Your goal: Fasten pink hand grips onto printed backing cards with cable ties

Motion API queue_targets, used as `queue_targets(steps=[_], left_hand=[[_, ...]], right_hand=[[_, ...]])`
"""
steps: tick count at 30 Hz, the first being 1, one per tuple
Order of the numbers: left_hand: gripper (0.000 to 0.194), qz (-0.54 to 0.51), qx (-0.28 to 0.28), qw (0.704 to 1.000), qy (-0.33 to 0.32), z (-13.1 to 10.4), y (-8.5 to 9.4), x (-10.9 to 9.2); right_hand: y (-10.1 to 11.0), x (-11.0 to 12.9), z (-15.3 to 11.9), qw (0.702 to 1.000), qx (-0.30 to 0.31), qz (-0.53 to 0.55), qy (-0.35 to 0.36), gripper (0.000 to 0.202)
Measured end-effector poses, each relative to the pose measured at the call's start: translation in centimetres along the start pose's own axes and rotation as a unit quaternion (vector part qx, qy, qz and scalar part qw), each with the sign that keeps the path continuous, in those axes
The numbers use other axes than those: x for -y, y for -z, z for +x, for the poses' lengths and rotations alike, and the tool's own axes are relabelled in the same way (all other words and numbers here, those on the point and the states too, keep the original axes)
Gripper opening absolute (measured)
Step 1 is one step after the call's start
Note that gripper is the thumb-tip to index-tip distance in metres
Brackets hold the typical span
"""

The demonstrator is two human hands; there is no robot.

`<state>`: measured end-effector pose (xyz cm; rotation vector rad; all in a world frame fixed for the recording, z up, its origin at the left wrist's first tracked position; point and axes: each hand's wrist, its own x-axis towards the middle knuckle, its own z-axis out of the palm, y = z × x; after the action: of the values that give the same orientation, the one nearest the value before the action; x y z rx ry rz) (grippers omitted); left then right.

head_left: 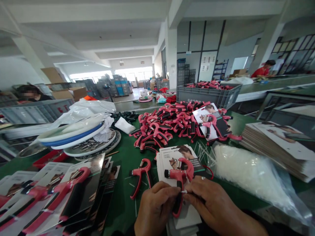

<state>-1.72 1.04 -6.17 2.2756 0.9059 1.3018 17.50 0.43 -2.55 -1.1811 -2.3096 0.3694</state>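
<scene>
A pink and black hand grip strengthener lies on a printed backing card, on top of a stack of such cards. My left hand is closed, its thumb and fingertips pinching at the black handle. From the other side my right hand is closed too, thumb and forefinger pinching a small white cable tie at the handle. My fingers hide most of the tie. Left of the stack, another hand grip strengthener lies loose on the green table, beside several thin ties.
Carded strengtheners lie overlapped at left. Behind is a large heap of strengtheners and a full grey crate. To the right are a bag of white ties and a card stack. Stacked round trays stand left; co-workers sit farther off.
</scene>
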Motion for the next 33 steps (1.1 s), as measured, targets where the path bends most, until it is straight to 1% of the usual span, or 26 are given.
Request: queue_targets(steps=[7,11,15,17,18,20,22,24,26,29,31,33], left_hand=[[0.021,-0.021,-0.005,1.000,0.005,0.2,-0.3,-0.1],[0.019,-0.045,-0.009,0.999,0.016,0.7,-0.5,-0.3],[0.015,-0.086,0.000,0.995,0.042,0.7,-0.5,-0.3],[0.012,-0.097,0.004,0.994,0.056,0.6,-0.5,-0.5],[0.011,-0.095,0.005,0.994,0.059,0.6,-0.5,-0.6],[0.009,-0.087,0.009,0.994,0.061,0.7,-0.6,-0.9],[0.008,-0.084,0.021,0.995,0.056,0.9,-0.7,-1.1],[0.008,-0.084,0.029,0.995,0.053,1.2,-0.8,-1.3],[0.008,-0.081,0.032,0.994,0.059,1.5,-0.7,-1.3],[0.008,-0.070,0.033,0.993,0.087,1.5,-0.5,-1.3],[0.009,-0.067,0.031,0.992,0.102,1.4,-0.2,-1.2],[0.009,-0.071,0.032,0.991,0.110,1.2,-0.1,-1.1]], right_hand=[[0.4,0.2,0.4,0.999,0.043,-0.013,-0.019,0.017],[0.6,0.1,0.9,0.997,0.072,-0.011,-0.031,0.014],[1.1,-0.1,1.3,0.995,0.091,0.013,-0.049,0.012],[1.4,-0.3,0.9,0.995,0.078,0.033,-0.048,0.009],[1.4,-0.4,0.5,0.997,0.062,0.038,-0.034,0.009],[1.3,-0.7,-0.4,0.999,0.026,0.030,0.020,0.005],[1.2,-0.9,-1.2,0.997,0.004,0.003,0.079,0.019],[1.1,-0.9,-1.6,0.994,-0.006,-0.011,0.112,0.026],[1.4,-0.8,-1.6,0.995,-0.014,0.007,0.101,0.022],[2.3,-0.8,-1.6,0.997,-0.011,0.072,0.036,0.011],[3.1,-1.2,-1.8,0.996,-0.007,0.087,0.012,0.014],[3.7,-1.8,-2.3,0.998,-0.006,0.056,0.018,0.020]])
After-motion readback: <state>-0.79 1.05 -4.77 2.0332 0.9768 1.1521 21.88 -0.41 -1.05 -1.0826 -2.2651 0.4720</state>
